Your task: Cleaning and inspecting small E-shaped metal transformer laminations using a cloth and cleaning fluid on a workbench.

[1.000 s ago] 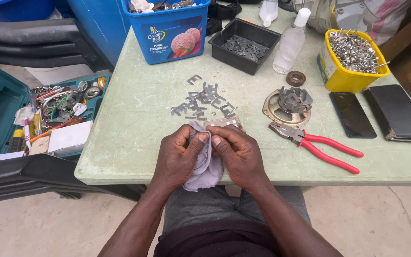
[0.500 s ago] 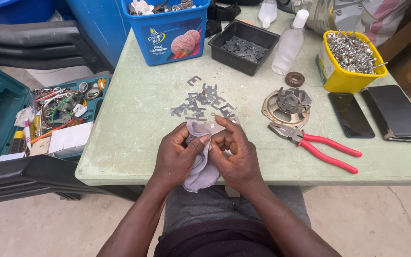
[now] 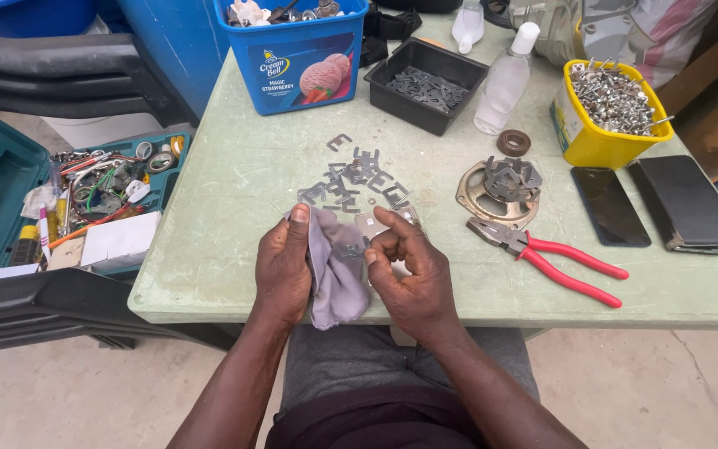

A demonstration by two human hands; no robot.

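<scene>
My left hand (image 3: pixel 284 264) grips a pale grey cloth (image 3: pixel 336 274) at the near edge of the green table (image 3: pixel 226 208). A small E-shaped metal plate (image 3: pixel 349 249) lies on the cloth between my hands. My right hand (image 3: pixel 409 268) has its fingers curled, thumb and fingertips touching the cloth beside that plate. Just beyond my hands lies a scatter of several more E-shaped metal plates (image 3: pixel 359 179).
Red-handled pliers (image 3: pixel 554 259) lie right of my hands, with a round metal part (image 3: pixel 500 189) behind them. A black tray (image 3: pixel 425 83), clear bottle (image 3: pixel 504 79), yellow tub of screws (image 3: pixel 608 112), blue tub (image 3: pixel 297 54) and two phones (image 3: pixel 612 204) stand further back. A teal toolbox (image 3: pixel 85 208) sits left.
My hands have drawn slightly apart. The cloth has opened out between them, and the small metal plate now shows on it.
</scene>
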